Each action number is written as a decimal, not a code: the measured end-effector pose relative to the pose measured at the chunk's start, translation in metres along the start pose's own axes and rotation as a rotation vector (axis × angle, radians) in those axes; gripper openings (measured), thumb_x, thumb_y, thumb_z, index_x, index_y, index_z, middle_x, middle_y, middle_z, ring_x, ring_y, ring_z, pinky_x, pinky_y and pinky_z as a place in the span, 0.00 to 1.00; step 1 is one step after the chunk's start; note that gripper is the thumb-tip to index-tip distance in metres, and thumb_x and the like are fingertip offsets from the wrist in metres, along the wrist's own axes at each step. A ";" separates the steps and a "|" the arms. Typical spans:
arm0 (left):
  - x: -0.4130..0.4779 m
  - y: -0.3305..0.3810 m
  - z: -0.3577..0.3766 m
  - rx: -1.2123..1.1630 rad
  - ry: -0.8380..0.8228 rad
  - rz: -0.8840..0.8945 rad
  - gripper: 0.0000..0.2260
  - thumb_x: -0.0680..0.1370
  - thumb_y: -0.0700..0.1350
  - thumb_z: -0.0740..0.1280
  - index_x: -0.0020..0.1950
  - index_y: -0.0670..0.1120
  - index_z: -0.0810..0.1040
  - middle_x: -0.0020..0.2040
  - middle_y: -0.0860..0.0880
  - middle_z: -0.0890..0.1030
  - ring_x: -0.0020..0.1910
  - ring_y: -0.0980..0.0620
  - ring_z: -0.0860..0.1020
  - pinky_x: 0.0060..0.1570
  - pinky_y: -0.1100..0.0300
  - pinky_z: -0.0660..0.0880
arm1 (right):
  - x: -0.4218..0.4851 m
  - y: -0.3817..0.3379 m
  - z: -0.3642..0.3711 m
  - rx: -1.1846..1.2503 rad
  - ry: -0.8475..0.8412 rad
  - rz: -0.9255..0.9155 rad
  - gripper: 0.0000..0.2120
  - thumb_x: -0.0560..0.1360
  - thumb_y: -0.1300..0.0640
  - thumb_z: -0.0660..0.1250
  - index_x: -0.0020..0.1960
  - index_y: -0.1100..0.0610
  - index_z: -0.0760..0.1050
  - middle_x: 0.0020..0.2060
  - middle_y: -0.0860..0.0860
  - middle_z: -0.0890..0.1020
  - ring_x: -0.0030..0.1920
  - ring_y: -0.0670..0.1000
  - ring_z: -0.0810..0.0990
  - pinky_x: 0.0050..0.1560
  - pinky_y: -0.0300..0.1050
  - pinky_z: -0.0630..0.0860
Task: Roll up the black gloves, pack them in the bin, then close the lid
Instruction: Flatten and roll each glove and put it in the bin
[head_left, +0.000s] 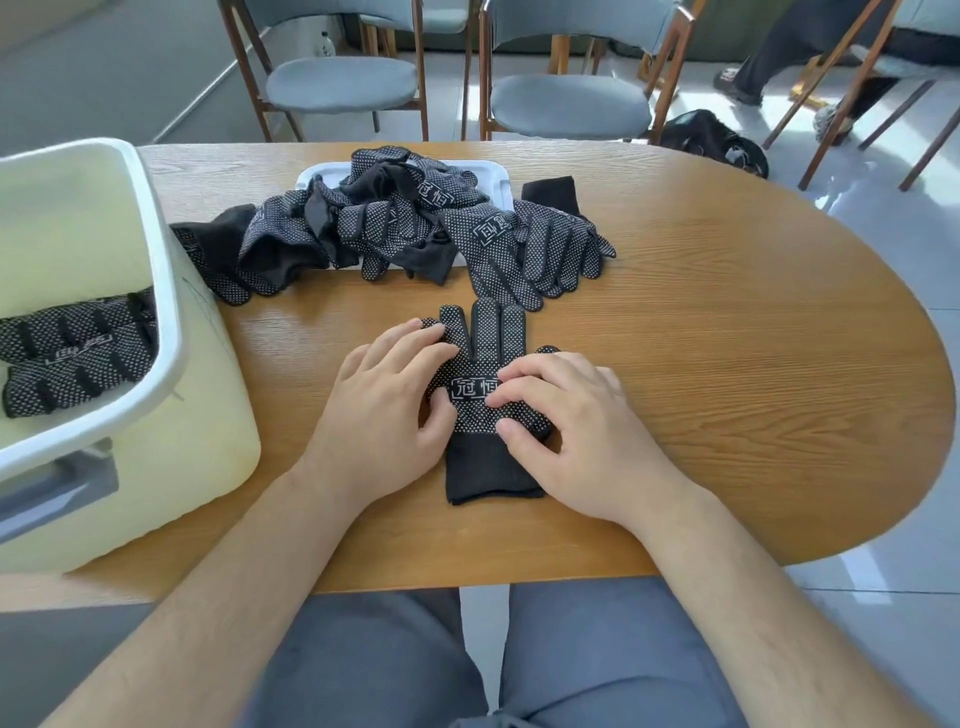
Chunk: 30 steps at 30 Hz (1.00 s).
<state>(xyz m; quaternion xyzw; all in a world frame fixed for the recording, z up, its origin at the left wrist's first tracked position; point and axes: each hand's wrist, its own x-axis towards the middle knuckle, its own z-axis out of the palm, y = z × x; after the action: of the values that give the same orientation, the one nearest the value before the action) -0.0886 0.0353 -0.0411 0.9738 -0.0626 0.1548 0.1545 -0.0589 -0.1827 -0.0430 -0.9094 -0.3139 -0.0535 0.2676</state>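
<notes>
A black glove with white dots (485, 338) lies flat on the wooden table (727, 364), fingers pointing away from me, cuff toward me. My left hand (387, 410) rests on its left side, fingers spread over the palm area. My right hand (576, 426) presses on its right side, fingertips on the printed label. A heap of several more black gloves (395, 223) lies farther back. At the left stands the pale yellow bin (171, 332) with a white rim, holding rolled gloves (78, 353).
A white tray-like lid (498, 176) lies under the glove heap at the back of the table. Chairs (566, 98) stand beyond the far edge, and a dark bag (711, 135) sits on the floor. A person's legs show at the top right.
</notes>
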 end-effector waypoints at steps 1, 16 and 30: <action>0.002 0.000 0.000 -0.001 -0.009 -0.002 0.21 0.76 0.50 0.58 0.67 0.50 0.78 0.72 0.54 0.75 0.76 0.54 0.66 0.72 0.51 0.63 | 0.000 0.000 0.000 0.002 0.000 0.001 0.14 0.78 0.42 0.61 0.59 0.42 0.80 0.63 0.37 0.76 0.69 0.44 0.69 0.67 0.45 0.60; 0.007 -0.001 -0.002 -0.064 -0.028 0.088 0.19 0.80 0.52 0.59 0.67 0.50 0.79 0.72 0.55 0.75 0.75 0.54 0.69 0.71 0.53 0.67 | 0.000 0.000 -0.002 0.015 -0.003 0.005 0.13 0.79 0.43 0.63 0.60 0.42 0.80 0.63 0.38 0.76 0.69 0.45 0.69 0.67 0.45 0.59; -0.031 0.007 -0.016 -0.266 -0.106 0.401 0.10 0.74 0.51 0.75 0.50 0.47 0.83 0.56 0.52 0.79 0.56 0.49 0.79 0.52 0.48 0.75 | -0.005 -0.003 -0.004 0.030 0.017 -0.024 0.16 0.78 0.41 0.64 0.61 0.44 0.81 0.66 0.40 0.76 0.70 0.47 0.69 0.70 0.52 0.64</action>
<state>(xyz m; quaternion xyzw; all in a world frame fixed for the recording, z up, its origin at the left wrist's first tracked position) -0.1237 0.0366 -0.0347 0.9198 -0.2824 0.1212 0.2441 -0.0644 -0.1851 -0.0392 -0.9008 -0.3235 -0.0596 0.2833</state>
